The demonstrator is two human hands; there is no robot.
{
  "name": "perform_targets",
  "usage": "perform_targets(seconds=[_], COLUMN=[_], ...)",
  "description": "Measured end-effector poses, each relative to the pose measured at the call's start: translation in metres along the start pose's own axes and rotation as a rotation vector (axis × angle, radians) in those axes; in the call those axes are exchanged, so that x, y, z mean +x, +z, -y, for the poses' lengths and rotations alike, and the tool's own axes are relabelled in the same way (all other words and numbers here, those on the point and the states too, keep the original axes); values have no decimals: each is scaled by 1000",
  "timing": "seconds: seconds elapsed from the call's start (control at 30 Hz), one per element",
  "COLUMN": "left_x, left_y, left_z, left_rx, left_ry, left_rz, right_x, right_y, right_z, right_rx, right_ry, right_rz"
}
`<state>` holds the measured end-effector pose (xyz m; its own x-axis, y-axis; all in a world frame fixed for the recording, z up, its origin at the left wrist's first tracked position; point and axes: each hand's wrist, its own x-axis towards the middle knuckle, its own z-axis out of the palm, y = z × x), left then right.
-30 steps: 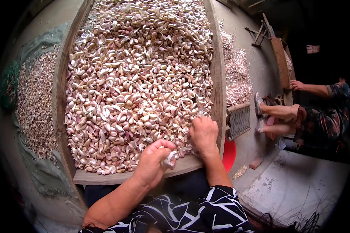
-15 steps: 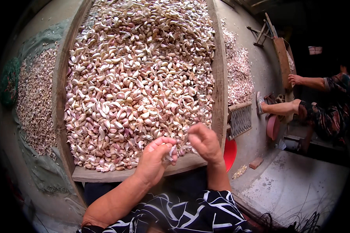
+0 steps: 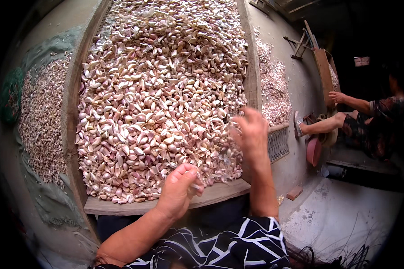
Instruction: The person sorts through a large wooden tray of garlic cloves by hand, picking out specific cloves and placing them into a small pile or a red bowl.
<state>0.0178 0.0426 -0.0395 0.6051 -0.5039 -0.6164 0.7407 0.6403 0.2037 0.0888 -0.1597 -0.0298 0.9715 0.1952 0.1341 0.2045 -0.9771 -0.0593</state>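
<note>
A large heap of garlic cloves (image 3: 152, 112), whitish with pink and purple skins, fills the wooden-framed tray in front of me. At the tray's near edge, my left hand (image 3: 179, 188) is closed, thumb against fingers, with a pale piece of garlic (image 3: 195, 185) at its fingertips. My right hand (image 3: 252, 134) is raised over the right side of the cloves by the side board. Motion smears its fingers, so whether they hold anything is unclear.
The wooden frame (image 3: 213, 193) borders the cloves. More cloves (image 3: 42, 121) lie on a green sheet at left. Beyond the right board are a pile of pinkish cloves or skins (image 3: 274, 89), a metal mesh (image 3: 278, 145), a pink basin (image 3: 313, 151) and a seated person (image 3: 368, 116).
My right hand has moved away from the left one, up and to the right over the cloves. The left hand stays closed near the tray's front edge. The red basin is hidden behind my right arm.
</note>
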Motion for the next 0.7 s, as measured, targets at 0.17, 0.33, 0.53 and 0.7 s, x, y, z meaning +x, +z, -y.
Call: perform_targets(seconds=[0.17,0.33,0.53,0.7], left_x=[1,-2,-1,0], left_y=[2,2,6,3], left_z=[-3,-8,-8,-9], left_rx=[-13,3,-23,-14], left_ry=[-38,-21,7,24], left_rz=[35,-1,4,-55], right_x=[40,39,31,-6], right_y=[42,60,43,-12], right_z=[-67,-65,-47,42], right_rx=[-562,-627,-237,783], right_ry=[53,14,29,176], right_rz=[-35,-12,18,201])
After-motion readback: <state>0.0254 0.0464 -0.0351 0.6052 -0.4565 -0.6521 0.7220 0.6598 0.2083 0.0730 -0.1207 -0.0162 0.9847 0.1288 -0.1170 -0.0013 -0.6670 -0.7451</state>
